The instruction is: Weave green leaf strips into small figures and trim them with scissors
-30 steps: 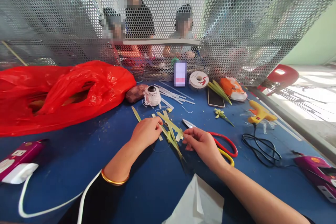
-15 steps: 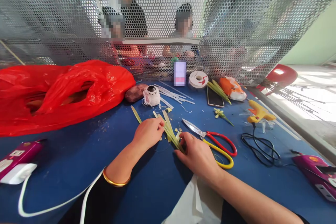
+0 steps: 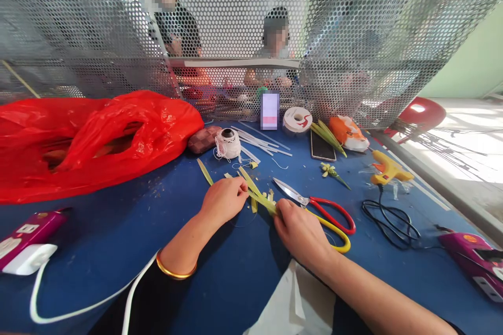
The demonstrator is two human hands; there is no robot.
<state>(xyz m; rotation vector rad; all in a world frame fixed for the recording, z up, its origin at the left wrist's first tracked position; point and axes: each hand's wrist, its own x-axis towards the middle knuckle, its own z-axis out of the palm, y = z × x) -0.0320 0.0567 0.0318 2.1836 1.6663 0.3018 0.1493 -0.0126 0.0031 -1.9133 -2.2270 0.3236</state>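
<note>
Several pale-green leaf strips (image 3: 258,197) are gripped from both sides: by the left hand (image 3: 225,198) in a fingertip pinch, and by the right hand (image 3: 301,224), curled closed over their near end. The gap between the hands is spanned by them, the long axis slanting from just beyond the left fingertips back toward the right hand, so neither hand is clearly nearer. Just past the right hand, scissors (image 3: 291,191) are laid with tips pointed away and leftward; beyond the left hand, a thread ball (image 3: 228,145) is placed.
</note>
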